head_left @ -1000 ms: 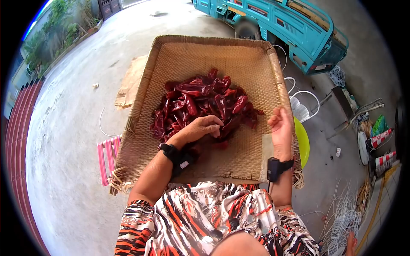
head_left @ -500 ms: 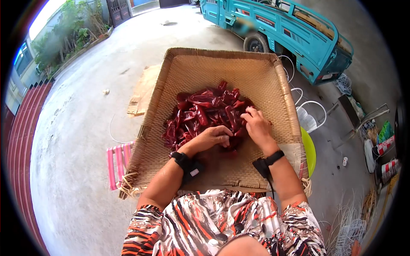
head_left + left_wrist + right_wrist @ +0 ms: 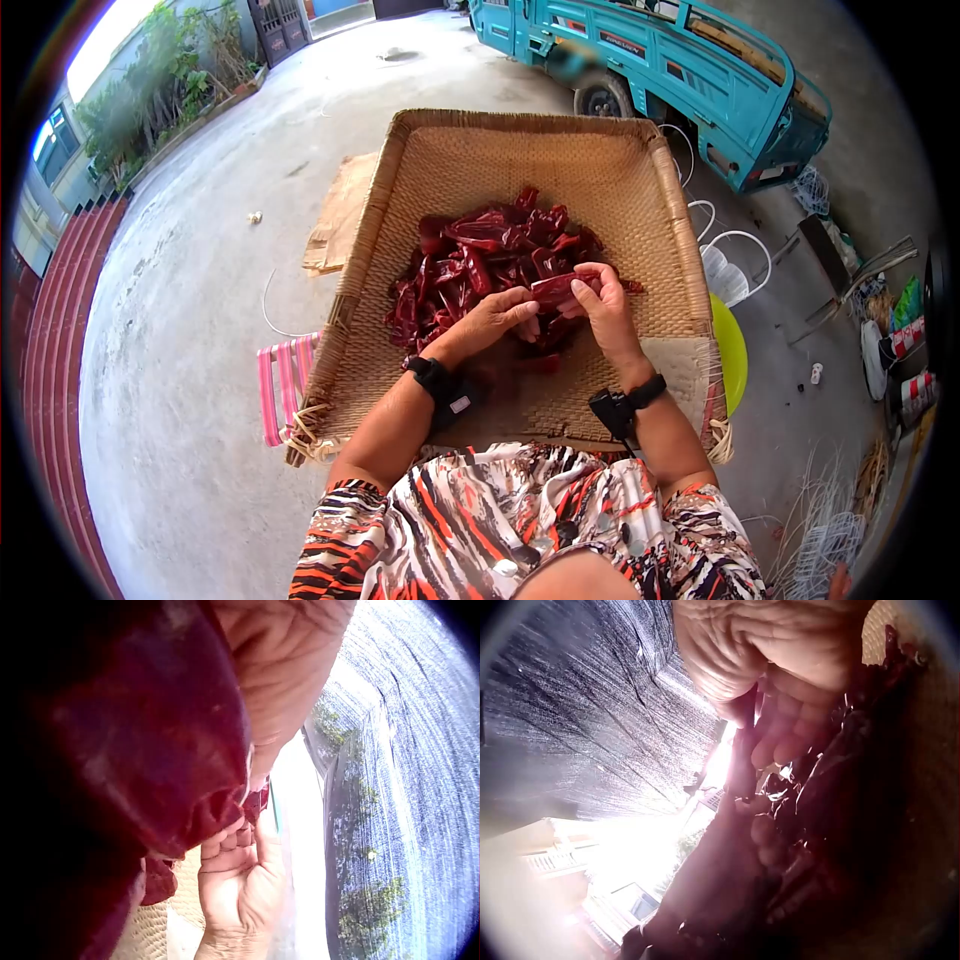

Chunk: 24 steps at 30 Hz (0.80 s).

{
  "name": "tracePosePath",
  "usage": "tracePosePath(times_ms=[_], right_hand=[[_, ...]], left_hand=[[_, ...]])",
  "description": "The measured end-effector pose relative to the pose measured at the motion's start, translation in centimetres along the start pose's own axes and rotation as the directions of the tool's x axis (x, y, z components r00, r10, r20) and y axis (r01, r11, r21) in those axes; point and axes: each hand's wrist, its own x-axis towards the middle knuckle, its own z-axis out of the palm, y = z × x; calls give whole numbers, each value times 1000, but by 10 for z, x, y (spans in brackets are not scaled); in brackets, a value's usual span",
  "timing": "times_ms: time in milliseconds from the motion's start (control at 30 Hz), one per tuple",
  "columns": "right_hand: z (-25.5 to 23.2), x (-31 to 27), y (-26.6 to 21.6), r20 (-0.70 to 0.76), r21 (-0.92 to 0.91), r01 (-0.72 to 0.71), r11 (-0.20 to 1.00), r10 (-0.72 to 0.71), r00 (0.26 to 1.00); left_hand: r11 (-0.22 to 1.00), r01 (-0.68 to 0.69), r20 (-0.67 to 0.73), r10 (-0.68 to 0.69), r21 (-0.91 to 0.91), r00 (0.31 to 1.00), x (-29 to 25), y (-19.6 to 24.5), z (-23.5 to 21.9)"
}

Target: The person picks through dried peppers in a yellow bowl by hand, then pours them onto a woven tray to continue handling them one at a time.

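Note:
Dark red, glossy dried chili peppers [image 3: 460, 275] lie heaped in a wide woven basket [image 3: 520, 145]. My right hand [image 3: 605, 310] pinches one red pepper [image 3: 555, 290] between thumb and fingers, close over the front of the heap. At the pepper's left end is my left hand [image 3: 505, 315], its thumb and fingertips closing on it. In the right wrist view the held pepper [image 3: 742, 761] spans from one hand to the other. A large red pepper [image 3: 165, 735] fills the near part of the left wrist view and covers some of the left hand [image 3: 289, 667].
The basket's raised rim [image 3: 685, 240] surrounds the work. A pink striped stool [image 3: 285, 385] shows beside it at left, a yellow-green basin [image 3: 730, 355] and white bucket [image 3: 725, 275] at right. A turquoise cargo tricycle [image 3: 680, 90] stands behind; cardboard [image 3: 340, 215] lies on the concrete.
My right hand has moved left from the basket's right side into the heap, then lifted a pepper toward my left hand. The left hand has stayed low over the heap.

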Motion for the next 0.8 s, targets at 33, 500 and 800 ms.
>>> tracePosePath(times_ms=[33, 500, 800], right_hand=[[-1, -1, 1, 9, 34, -26, 999, 26, 1000], [-14, -2, 6, 140, 79, -318, 945, 305, 942], [-79, 13, 6, -98, 784, 6, 621, 115, 989]], left_hand=[[1000, 0, 2, 0, 9, 1000, 0, 2, 0], [995, 19, 26, -16, -93, 1000, -5, 3, -1], [997, 26, -53, -29, -66, 998, -2, 1, 2]])
